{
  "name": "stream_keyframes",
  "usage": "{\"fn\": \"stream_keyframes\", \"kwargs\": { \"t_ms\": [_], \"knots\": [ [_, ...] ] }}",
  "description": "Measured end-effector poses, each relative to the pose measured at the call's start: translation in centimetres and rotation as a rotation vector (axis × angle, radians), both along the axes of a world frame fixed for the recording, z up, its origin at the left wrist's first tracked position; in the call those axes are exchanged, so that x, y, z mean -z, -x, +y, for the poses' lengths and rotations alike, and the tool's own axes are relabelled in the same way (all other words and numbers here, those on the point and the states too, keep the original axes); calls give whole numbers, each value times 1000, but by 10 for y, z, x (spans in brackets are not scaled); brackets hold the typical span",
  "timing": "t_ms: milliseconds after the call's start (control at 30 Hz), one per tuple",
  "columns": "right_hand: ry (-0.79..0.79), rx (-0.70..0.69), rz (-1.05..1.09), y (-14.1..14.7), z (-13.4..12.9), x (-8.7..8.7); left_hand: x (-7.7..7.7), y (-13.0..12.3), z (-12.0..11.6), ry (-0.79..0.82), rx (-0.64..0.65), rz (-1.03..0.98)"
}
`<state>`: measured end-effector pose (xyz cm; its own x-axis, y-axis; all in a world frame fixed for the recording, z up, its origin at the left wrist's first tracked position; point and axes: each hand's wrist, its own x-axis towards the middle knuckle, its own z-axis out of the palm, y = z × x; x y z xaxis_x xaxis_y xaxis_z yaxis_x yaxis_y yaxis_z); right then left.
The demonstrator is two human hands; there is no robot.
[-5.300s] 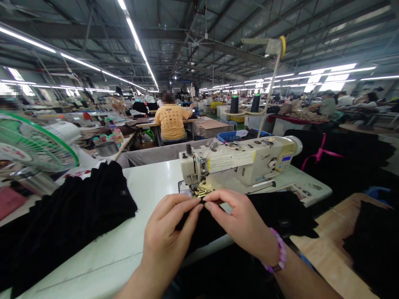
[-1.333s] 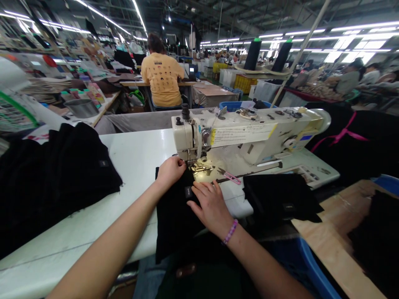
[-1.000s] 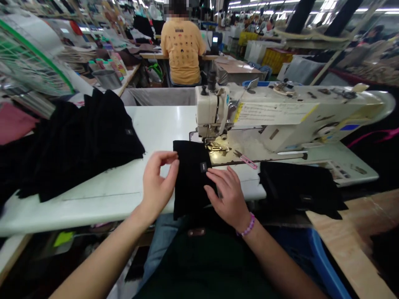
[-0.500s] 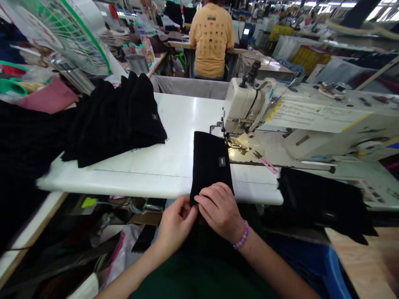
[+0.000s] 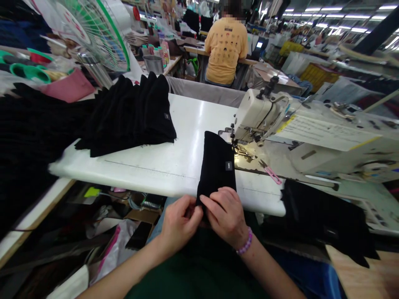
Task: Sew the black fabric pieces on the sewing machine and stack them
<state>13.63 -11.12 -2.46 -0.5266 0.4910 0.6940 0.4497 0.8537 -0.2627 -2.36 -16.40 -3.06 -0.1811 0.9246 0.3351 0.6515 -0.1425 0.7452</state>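
A black fabric piece (image 5: 217,162) with a small dark label (image 5: 229,166) lies over the front edge of the white table, its right side close to the sewing machine's needle area. My left hand (image 5: 181,219) is closed in a pinch on its near left corner. With fingers curled over the near edge, my right hand (image 5: 227,212) grips the same fabric; a purple bead bracelet is on that wrist. Just right of the fabric are pink-handled thread snips (image 5: 270,172). The fingertips partly hide the near edge.
A sewing machine (image 5: 258,116) stands at the right. Black fabric piles lie at the left (image 5: 134,116) and right (image 5: 324,216). A green-rimmed fan (image 5: 96,35) is at the upper left. A person in a yellow shirt (image 5: 226,50) sits ahead, facing away.
The camera view has shifted, so the surroundings appear farther right. Both hands keep hold of the fabric's near edge, with only slight finger movement.
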Motion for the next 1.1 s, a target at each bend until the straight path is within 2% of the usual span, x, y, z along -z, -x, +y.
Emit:
{"fn": "stream_keyframes", "kwargs": {
  "t_ms": [267,433,500,633,700,733,833,900,967,1100],
  "knots": [
    [13,-12,-22,0,-1,0,-7,0,0,99,40,-98],
    [20,-9,-72,0,0,-2,-17,0,2,255,85,-405],
    [21,73,-91,-4,1,-1,-14,3,1,312,84,-468],
    [95,491,86,-21,1,1,0,11,-4,423,39,-555],
    [278,634,202,-30,-1,2,7,13,-6,456,11,-606],
    [432,650,254,-33,-3,2,10,13,-7,464,-1,-624],
    [1050,522,447,-37,-9,3,15,11,-7,489,-23,-642],
    [1346,407,603,-36,-12,5,18,9,-6,518,-23,-631],
    [1449,363,720,-34,-14,7,21,8,-5,538,-22,-605],
    [1443,360,799,-35,-13,9,27,8,-6,547,-43,-565]
  ]
}}
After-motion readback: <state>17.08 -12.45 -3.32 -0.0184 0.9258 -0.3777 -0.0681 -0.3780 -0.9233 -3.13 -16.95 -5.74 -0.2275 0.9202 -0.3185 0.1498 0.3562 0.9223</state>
